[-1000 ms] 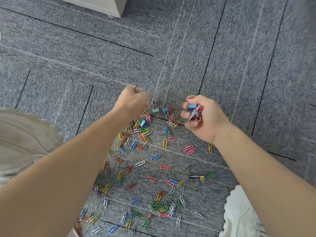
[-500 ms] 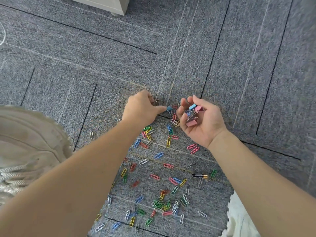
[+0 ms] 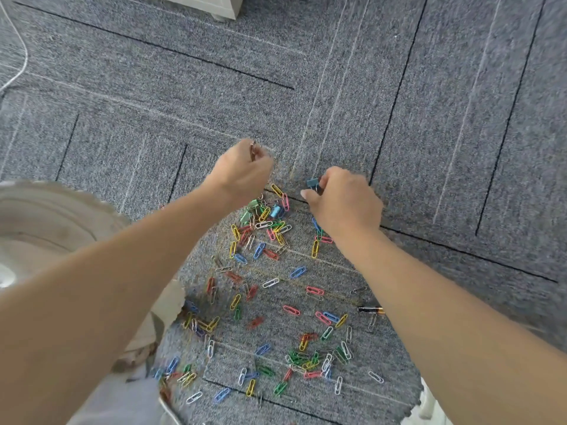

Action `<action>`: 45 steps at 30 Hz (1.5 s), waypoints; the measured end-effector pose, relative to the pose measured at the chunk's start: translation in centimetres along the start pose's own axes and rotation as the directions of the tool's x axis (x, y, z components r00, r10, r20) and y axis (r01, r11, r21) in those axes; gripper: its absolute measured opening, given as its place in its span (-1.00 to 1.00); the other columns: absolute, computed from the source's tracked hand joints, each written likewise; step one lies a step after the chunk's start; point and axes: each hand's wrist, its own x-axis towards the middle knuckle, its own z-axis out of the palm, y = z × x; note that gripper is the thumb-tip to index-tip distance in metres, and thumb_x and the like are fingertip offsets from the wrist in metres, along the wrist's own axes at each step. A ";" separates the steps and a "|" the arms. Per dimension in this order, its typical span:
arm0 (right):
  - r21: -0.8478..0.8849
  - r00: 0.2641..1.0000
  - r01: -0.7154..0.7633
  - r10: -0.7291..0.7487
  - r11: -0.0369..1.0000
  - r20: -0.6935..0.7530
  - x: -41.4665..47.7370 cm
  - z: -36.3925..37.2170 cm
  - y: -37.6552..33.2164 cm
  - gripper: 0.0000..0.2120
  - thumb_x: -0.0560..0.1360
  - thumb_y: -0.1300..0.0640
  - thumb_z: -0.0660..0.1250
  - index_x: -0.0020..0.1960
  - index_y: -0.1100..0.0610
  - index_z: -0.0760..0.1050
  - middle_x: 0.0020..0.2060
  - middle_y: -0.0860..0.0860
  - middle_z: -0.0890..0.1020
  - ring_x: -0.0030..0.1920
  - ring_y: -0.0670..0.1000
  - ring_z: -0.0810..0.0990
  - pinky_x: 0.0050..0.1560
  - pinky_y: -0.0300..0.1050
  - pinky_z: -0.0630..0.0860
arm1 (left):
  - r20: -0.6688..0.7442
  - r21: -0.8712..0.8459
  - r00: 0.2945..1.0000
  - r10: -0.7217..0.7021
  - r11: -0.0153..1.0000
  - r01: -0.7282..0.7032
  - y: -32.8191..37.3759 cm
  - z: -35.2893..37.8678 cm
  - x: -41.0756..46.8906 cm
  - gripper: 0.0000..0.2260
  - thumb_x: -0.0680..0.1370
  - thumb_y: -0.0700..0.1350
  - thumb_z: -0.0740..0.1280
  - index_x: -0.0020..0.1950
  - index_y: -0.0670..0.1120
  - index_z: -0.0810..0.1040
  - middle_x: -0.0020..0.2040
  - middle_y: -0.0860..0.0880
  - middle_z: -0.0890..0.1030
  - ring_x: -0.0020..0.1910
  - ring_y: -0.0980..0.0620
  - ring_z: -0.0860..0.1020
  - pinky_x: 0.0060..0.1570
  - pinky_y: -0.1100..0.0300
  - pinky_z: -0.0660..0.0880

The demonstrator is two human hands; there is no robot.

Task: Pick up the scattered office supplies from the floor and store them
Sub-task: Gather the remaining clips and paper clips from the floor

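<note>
The battery [image 3: 370, 310] lies flat on the grey carpet [image 3: 429, 118], right against the inner edge of my right forearm, and I place everything else from it.

Straight beyond the battery, my right hand [image 3: 343, 199] hangs back-up over the carpet. Its fingers are curled and its fingertips pinch a blue binder clip [image 3: 313, 183]. I cannot tell whether anything more sits in the palm.

Beyond the battery and off to its left, my left hand [image 3: 242, 174] is curled too. A thin reddish clip [image 3: 253, 150] sticks up from its fingers at the far side, too small for me to say what sort.

The paper clips [image 3: 264, 228] are still on the floor. The thickest heap sits beyond and left of the battery, below the gap between my two hands, with a few green binder clips [image 3: 247, 216] and a small blue one mixed in. Loose clips in pink, blue, yellow and white trail from that heap back toward the battery. A second bunch [image 3: 306, 358], mostly green and white, lies nearer to me than the battery and a little to its left.

Far beyond the battery, at the top edge, a corner of white furniture [image 3: 214, 7] stands on the carpet. Well to the battery's left is pale beige cloth [image 3: 46, 216] on my leg.
</note>
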 end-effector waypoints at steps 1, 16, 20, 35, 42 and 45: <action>-0.018 1.000 0.012 -0.013 1.000 -0.012 0.1 0.1 -0.3 -0.69 0.52 -0.18 0.37 -0.02 0.08 0.52 -0.26 -0.02 0.51 -0.23 0.08 0.53 -0.27 -0.10 0.44 | 0.026 -0.061 0.999 -0.030 0.998 0.031 -0.1 -0.9 -0.1 -0.90 0.63 -0.24 0.16 0.01 -0.16 0.46 -0.14 -0.09 0.51 -0.32 0.05 0.41 -0.41 0.19 0.40; 0.044 0.983 0.184 -0.182 0.982 -0.028 0.8 0.2 0.3 -0.69 0.52 -0.11 0.39 0.23 -0.07 0.54 -0.07 -0.02 0.66 -0.07 0.11 0.62 -0.21 -0.10 0.49 | -0.023 0.236 0.998 0.053 0.971 -0.046 -4.7 -2.9 -1.4 -0.85 0.60 0.00 0.34 0.10 -0.03 0.58 -0.21 -0.07 0.60 -0.41 0.04 0.44 -0.39 0.13 0.49; 0.050 0.996 0.087 -0.087 0.995 0.006 1.5 0.2 -0.2 -0.81 0.51 -0.10 0.41 0.04 -0.02 0.59 -0.08 -0.01 0.65 -0.11 0.10 0.60 -0.23 -0.13 0.39 | -0.038 0.346 0.996 0.080 0.936 -0.062 -4.6 -2.7 -2.1 -0.71 0.48 0.03 0.46 0.17 0.03 0.55 -0.24 0.00 0.55 -0.37 0.04 0.46 -0.34 0.12 0.51; 0.817 0.888 -0.424 -0.001 0.390 0.461 0.4 -1.6 -0.4 -0.90 0.48 0.22 0.29 -0.21 0.19 0.48 -0.31 0.06 0.55 -0.35 0.00 0.46 -0.50 -0.23 0.31 | 0.079 0.205 0.996 0.030 0.978 -0.046 -4.8 -2.3 -1.1 -0.84 0.58 -0.16 0.25 -0.19 -0.10 0.37 -0.27 -0.02 0.44 -0.36 0.05 0.37 -0.37 0.21 0.38; 0.780 0.765 -0.623 -0.166 0.056 0.622 -0.5 -1.0 0.2 -0.79 0.55 0.31 0.17 -0.03 0.08 0.52 -0.30 0.01 0.58 -0.39 -0.04 0.44 -0.51 -0.28 0.18 | 0.136 -0.250 0.984 -0.111 0.958 0.143 -4.1 -2.7 -1.1 -0.78 0.52 -0.35 0.18 0.00 -0.09 0.51 -0.33 -0.02 0.42 -0.42 0.09 0.34 -0.48 0.23 0.30; 0.770 0.747 -0.633 -0.198 0.079 0.634 -0.6 -0.8 0.3 -0.80 0.58 0.30 0.21 0.02 0.12 0.59 -0.26 0.01 0.59 -0.38 -0.06 0.43 -0.55 -0.29 0.23 | 0.134 -0.216 0.982 -0.136 0.963 0.163 -4.2 -2.6 -1.2 -0.82 0.48 -0.37 0.18 -0.13 -0.14 0.50 -0.31 -0.04 0.42 -0.40 0.08 0.34 -0.47 0.24 0.30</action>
